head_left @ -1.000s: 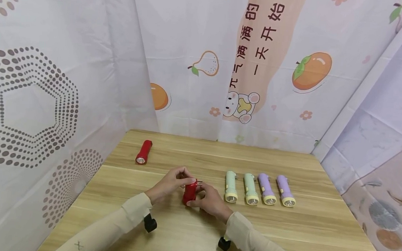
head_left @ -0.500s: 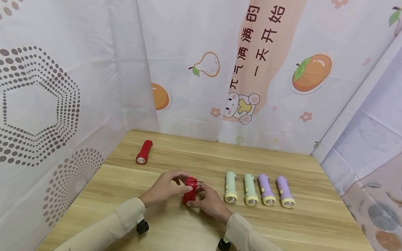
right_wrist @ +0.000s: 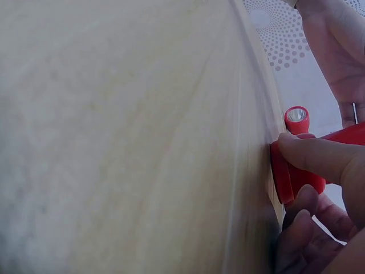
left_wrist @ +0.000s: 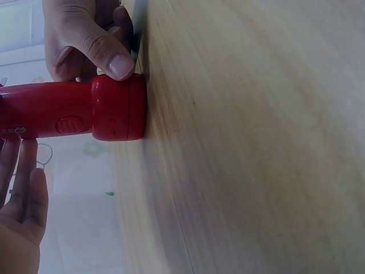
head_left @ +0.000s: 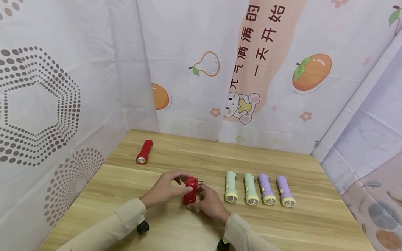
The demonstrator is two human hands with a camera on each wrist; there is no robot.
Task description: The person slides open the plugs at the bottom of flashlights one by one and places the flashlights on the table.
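A red flashlight (head_left: 190, 197) stands upright on the wooden table, lens end down, between both hands. Two metal plug prongs (head_left: 199, 182) stick out to the right near its top. My left hand (head_left: 166, 187) holds the upper body, thumb on the near side and fingers behind it. Low down, my right hand (head_left: 212, 204) pinches the wide head, its thumb (left_wrist: 117, 64) pressed on the head's side in the left wrist view. In the right wrist view, the right hand partly covers the flashlight head (right_wrist: 302, 177).
Another red flashlight (head_left: 144, 151) lies at the table's back left. To the right lie two mint-green flashlights (head_left: 230, 186) and two purple flashlights (head_left: 266, 188), side by side, lens ends facing me. Patterned curtains (head_left: 188, 102) hang behind the table and along its sides.
My left hand has shifted slightly left, its thumb sliding off the flashlight's top and down its side, so the top end now shows. The right hand has barely moved.
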